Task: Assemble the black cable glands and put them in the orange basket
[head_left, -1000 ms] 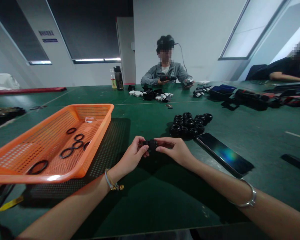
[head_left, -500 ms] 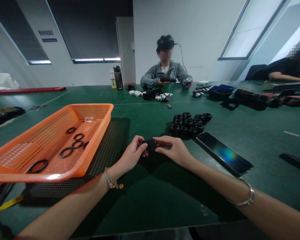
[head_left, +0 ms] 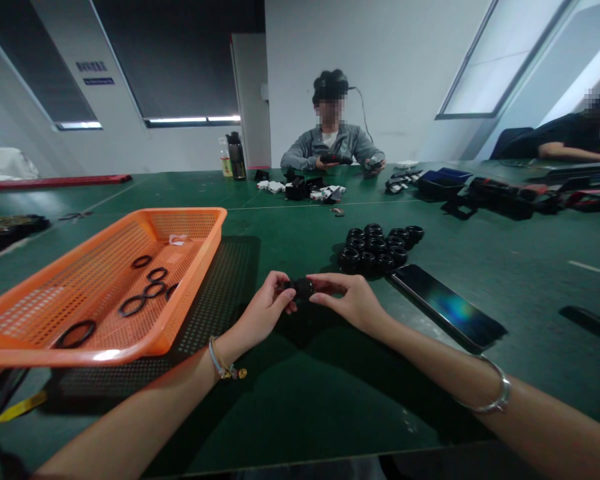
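Note:
Between my two hands, just above the green table, is a small round black part (head_left: 304,289) with a glossy rim; its exact kind does not show. My left hand (head_left: 271,298) pinches it from the left with thumb and fingers. From the right, the thumb and fingertips of my right hand (head_left: 349,300) close on its other side. Beyond my right hand stands a cluster of similar glossy black round parts (head_left: 377,247) with open centres. Several thin black rings (head_left: 132,305) lie in the orange basket (head_left: 196,280) to the left of my left hand.
A smartphone (head_left: 447,307) lies right of the cluster, and a small black piece (head_left: 587,321) further right. Across the green table (head_left: 300,427) sits a person in grey (head_left: 333,143), behind black and white parts (head_left: 300,189). Two bottles (head_left: 236,157) stand at the back.

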Demonstrator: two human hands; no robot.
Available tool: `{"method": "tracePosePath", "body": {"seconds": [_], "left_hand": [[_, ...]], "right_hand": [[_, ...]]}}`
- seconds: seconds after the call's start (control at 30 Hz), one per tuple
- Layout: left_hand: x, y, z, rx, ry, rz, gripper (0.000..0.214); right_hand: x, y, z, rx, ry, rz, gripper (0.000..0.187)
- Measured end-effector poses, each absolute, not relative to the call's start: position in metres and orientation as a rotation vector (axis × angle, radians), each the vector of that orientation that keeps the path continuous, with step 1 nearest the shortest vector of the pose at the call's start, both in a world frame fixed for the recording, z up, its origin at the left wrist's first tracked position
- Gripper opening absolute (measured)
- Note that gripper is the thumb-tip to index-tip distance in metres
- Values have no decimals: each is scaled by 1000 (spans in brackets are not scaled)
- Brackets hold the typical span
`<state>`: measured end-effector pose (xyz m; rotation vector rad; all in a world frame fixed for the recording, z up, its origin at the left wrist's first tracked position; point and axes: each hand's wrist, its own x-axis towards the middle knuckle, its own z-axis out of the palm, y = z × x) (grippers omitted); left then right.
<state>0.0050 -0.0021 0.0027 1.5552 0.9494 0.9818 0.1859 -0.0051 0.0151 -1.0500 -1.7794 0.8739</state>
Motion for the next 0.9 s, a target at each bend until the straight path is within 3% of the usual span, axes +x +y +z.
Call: {"method": "tracePosePath", "body": {"seconds": [0.53,0.73,0.9], "left_hand": [[5,-1,1,1535,957,1010,10],[6,-1,1,1534,959,988,10],[6,-3,3,1553,957,975,10]], "right_hand": [[188,-5,14,-1034,-1892,841,37],[187,-4,13,-1012,-1875,789,30],[185,-6,14,-1033,-1812,804,41]]}}
